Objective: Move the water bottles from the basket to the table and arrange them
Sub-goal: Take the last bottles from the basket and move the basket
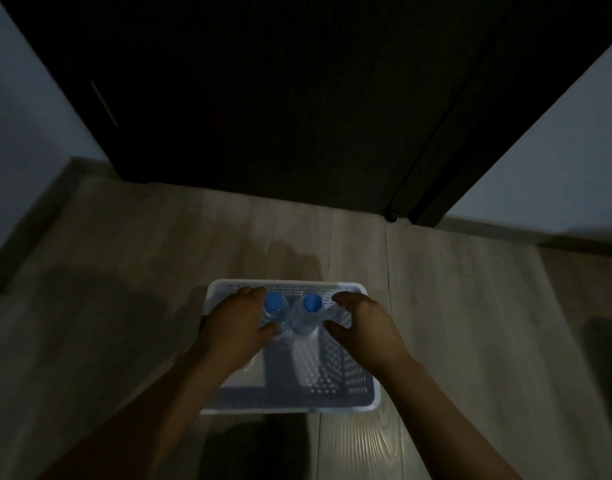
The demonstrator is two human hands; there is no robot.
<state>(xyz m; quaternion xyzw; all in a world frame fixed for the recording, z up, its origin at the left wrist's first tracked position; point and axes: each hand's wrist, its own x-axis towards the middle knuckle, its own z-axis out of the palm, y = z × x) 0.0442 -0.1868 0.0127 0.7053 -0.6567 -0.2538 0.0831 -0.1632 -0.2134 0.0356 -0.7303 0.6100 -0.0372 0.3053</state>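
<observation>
A white perforated basket (pixel 361 382) sits on the wooden floor below me. Two clear water bottles with blue caps stand upright side by side at its far end. My left hand (pixel 235 327) wraps around the left bottle (pixel 274 303), fingers on its far side and thumb on its near side. My right hand (pixel 363 323) is spread in a curve just right of the right bottle (pixel 311 308), thumb and fingers close to it with a narrow gap showing. The lower parts of both bottles are hidden by my hands and the dim light.
The scene is dark. A dark door (pixel 280 98) stands straight ahead, with pale walls on both sides and a skirting board (pixel 30 223) at the left. Light wooden floor (pixel 453 306) surrounds the basket. No table is in view.
</observation>
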